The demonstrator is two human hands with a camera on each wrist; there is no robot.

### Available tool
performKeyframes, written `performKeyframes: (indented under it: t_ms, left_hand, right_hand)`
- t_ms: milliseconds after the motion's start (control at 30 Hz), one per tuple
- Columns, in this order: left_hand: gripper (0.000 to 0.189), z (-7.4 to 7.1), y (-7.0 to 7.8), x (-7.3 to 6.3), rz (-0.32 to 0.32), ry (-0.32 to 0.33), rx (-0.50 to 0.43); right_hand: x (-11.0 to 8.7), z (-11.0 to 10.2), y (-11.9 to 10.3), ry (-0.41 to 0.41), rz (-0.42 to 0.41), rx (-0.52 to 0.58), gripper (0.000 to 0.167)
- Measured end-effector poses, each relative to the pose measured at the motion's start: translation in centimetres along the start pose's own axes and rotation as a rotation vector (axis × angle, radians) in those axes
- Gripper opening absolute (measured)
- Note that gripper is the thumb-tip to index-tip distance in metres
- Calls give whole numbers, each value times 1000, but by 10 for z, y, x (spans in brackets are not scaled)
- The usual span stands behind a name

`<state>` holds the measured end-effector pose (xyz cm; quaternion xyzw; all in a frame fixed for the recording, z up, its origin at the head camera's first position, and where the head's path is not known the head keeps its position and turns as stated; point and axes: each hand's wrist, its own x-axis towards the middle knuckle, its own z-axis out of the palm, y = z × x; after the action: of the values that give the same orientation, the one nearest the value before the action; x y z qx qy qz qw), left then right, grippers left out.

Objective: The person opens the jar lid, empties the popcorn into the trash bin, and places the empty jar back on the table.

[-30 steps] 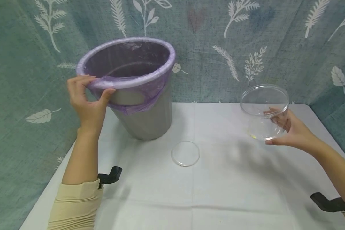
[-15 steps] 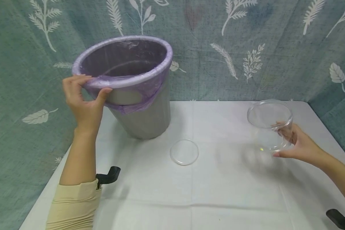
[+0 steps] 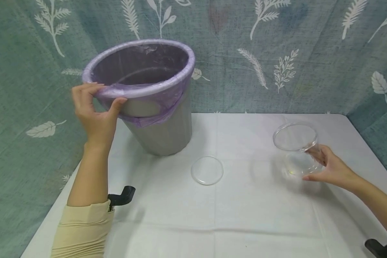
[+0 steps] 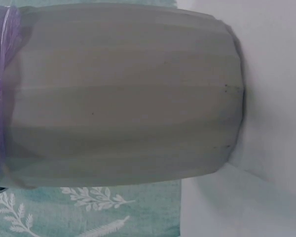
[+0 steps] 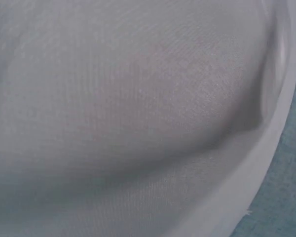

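Observation:
My left hand (image 3: 95,111) grips the front-left rim of a grey trash bin (image 3: 164,139), thumb outside and fingers over the edge. A purple bin liner (image 3: 177,102) is folded over that rim. The bin's ribbed side and base fill much of the left wrist view, with the left hand out of sight there. At the right of the head view, my right hand (image 3: 332,170) holds a clear round container (image 3: 295,138) low over the table, open side up. A small yellow spot shows near its base. The right wrist view has mostly white cloth.
A clear round lid (image 3: 207,171) lies flat on the white-covered table (image 3: 245,222), right of the bin. Behind the table hangs a green curtain (image 3: 225,71) with white leaf prints. Black wrist mounts (image 3: 122,197) stick out at both forearms.
My right hand has lowered the clear container toward the table, drifting a little right and then back left. The left hand stays on the bin rim, and bin and lid keep their places.

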<state>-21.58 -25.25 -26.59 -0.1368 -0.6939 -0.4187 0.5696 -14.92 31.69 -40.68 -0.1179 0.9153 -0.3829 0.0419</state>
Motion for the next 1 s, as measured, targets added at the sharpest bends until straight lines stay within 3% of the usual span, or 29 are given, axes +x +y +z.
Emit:
performKeyframes:
  t_ms: [367, 633, 1000]
  left_hand:
    - [88, 2, 0, 0, 3, 17, -4]
    - [88, 1, 2, 0, -8, -1, -15]
    - [87, 2, 4, 0, -4, 6, -15]
  right_hand:
    - [3, 10, 5, 3, 11, -22, 102]
    - [1, 19, 7, 10, -2, -30, 81]
    - [1, 19, 16, -12, 30, -43, 101]
